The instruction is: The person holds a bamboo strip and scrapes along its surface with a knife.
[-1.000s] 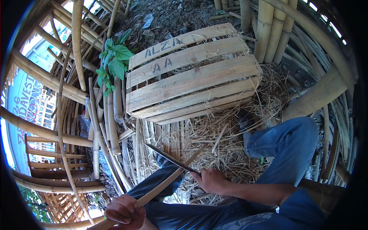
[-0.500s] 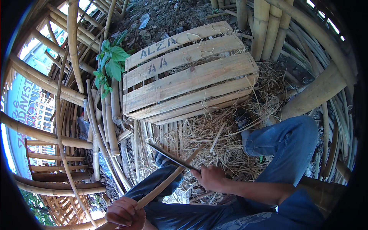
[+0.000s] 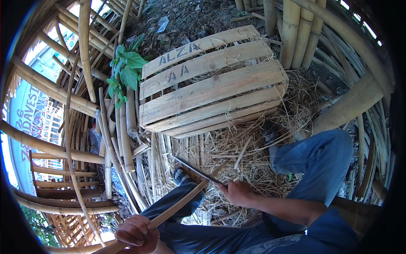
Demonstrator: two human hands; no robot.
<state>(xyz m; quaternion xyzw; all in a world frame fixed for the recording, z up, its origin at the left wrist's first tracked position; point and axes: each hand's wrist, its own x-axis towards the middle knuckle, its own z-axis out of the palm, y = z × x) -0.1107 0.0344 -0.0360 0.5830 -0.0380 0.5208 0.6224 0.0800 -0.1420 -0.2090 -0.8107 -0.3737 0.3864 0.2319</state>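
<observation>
My left hand is closed round the near end of a long bamboo strip, which slants up to the right across my lap. In my right hand is the handle of a long dark-bladed knife. The blade crosses over the strip near its far end, pointing up and left; whether the edge bites into it I cannot tell. Under the crossing lie my bent left leg and a sandalled foot. Pale shavings cover the ground just beyond the knife.
A slatted wooden crate lies on its side ahead, with shavings inside and around it. Bamboo poles form a frame at the left. More thick poles stand at the back right. A leafy green plant grows beside the crate.
The knife and my right hand have shifted slightly to the right along the strip. My left hand still grips its near end. The whole view has moved a little.
</observation>
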